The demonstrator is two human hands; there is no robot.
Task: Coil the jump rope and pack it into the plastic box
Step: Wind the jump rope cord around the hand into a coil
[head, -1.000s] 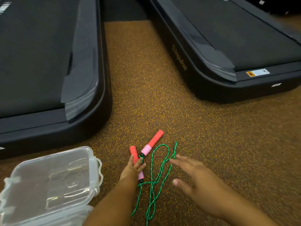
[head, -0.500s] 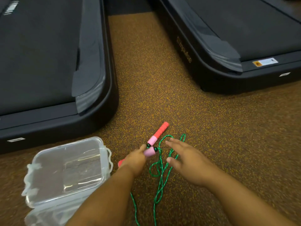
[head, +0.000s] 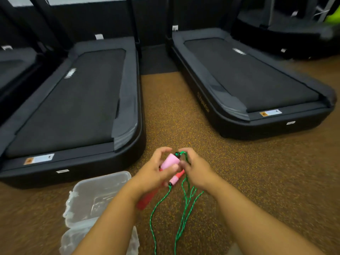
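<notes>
My left hand (head: 153,173) grips one jump rope handle (head: 170,161), pink at the top and red below, lifted off the floor. A second red and pink handle (head: 176,178) sits just under it, between my hands. My right hand (head: 196,167) pinches the green rope (head: 185,201) near the top of the pink handle. Several green strands hang down from my hands toward the bottom edge. The clear plastic box (head: 95,192) stands open on the floor at the lower left, partly hidden by my left forearm.
Two black treadmills flank a strip of speckled brown floor: the left treadmill (head: 73,111) ends just beyond the box, the right treadmill (head: 248,83) lies further right. More machines stand at the back right. The box lid (head: 73,240) lies beside the box.
Both hands have lifted the handles and rope off the floor and come together. The view has tilted up, showing the full treadmills.
</notes>
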